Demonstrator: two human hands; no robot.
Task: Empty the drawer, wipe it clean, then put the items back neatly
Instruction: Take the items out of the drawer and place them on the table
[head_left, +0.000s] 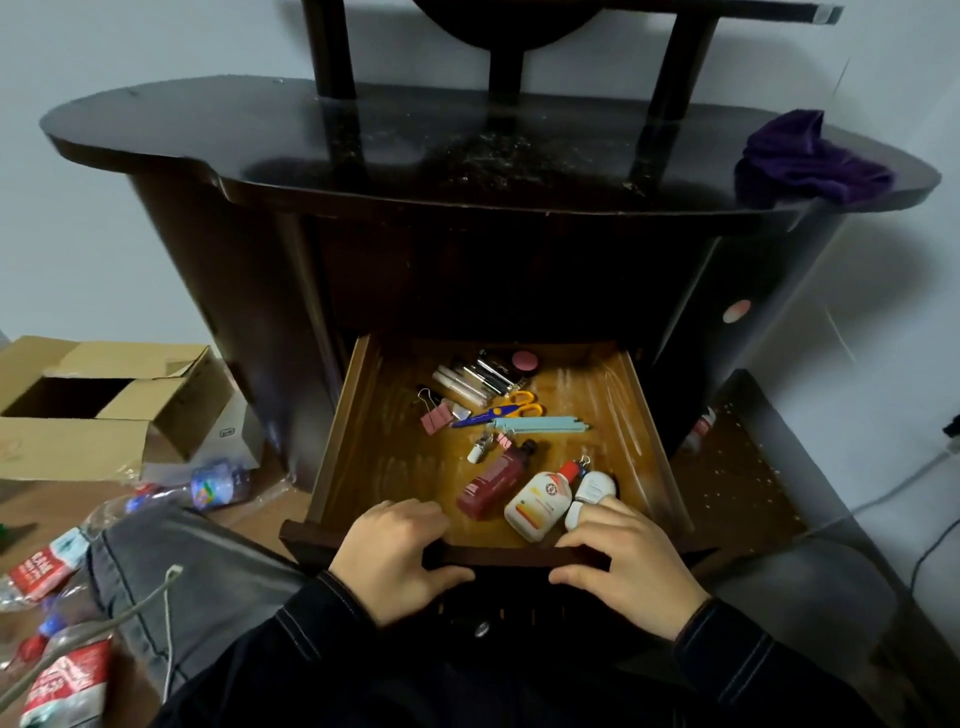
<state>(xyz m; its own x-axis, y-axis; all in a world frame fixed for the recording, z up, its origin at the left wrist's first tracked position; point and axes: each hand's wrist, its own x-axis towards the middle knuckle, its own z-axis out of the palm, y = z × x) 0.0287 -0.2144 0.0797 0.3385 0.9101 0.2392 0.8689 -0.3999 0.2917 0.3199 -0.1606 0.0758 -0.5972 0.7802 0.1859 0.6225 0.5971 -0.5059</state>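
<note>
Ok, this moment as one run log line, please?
drawer: open, items inside | left hand: grips drawer front | right hand: grips drawer front | purple cloth: on tabletop

- I am looking at a dim room; soft, cool light is coming from above and washing the wall (104, 234) a pale grey-blue.
- The glossy dark tabletop (363, 140) is giving back a dull sheen, and dust is catching the light near its middle.
- The drawer (395, 467) floor is glowing warm orange, with its back edge sinking into shadow under the cabinet.
- The wide lens is bending the tabletop's ends downward and curving lines near the edges.
- The plastic bottles (62, 670) at lower left are smearing into blur.
</note>
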